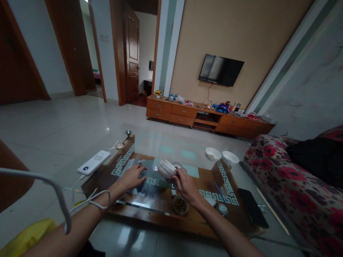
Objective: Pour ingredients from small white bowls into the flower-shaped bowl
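Cable [41, 177], thick and pale grey, arches across the near left. Beyond it, a white rectangular device with a dark round spot [94, 162] lies at the left of the glass tabletop with a Greek-key border [154, 198]. The left hand [133, 177], a white cord looped about its wrist, is loosely curled and holds nothing; whether its fingertips touch the glass I cannot tell. To its right, the right hand [184, 185] grips the rim of a white round bowl [164, 168], tilted, mid-tabletop. Another white bowl [183, 168] shows just behind. Nearer sits a small round container of brown bits [181, 206]. Farther right come two white round bowls [213, 154], then a flat black slab [253, 208].
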Demonstrator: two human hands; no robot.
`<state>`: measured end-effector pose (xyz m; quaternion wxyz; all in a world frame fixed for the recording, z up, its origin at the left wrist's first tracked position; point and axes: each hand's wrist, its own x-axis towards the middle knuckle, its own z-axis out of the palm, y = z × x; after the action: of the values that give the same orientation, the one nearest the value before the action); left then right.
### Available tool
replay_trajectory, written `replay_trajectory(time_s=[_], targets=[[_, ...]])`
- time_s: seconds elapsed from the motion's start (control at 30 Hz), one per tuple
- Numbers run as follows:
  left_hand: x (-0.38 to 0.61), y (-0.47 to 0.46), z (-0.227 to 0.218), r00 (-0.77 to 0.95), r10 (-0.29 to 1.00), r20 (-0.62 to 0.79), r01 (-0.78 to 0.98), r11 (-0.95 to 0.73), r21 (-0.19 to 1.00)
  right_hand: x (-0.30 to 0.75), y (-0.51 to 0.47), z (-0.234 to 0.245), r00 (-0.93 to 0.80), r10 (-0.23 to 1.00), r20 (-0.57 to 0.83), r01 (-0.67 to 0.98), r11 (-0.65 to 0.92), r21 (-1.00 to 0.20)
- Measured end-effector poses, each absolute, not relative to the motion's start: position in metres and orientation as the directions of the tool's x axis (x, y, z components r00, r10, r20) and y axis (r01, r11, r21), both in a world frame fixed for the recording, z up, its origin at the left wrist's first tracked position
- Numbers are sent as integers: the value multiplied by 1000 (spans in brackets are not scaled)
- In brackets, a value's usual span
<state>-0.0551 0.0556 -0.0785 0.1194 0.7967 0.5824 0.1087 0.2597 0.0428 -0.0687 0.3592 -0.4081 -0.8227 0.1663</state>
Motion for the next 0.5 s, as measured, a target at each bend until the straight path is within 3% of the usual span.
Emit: replay_trajectory(time_s=[0.3,0.5], targets=[[-50,53,-79,267,964,14,927,-260,269,256,47,-84,-271,875,402,444,484,-755],[-47,52,-81,252,967,19,934,-249,256,255,51,-97,-172,947,273,247,309,-918]])
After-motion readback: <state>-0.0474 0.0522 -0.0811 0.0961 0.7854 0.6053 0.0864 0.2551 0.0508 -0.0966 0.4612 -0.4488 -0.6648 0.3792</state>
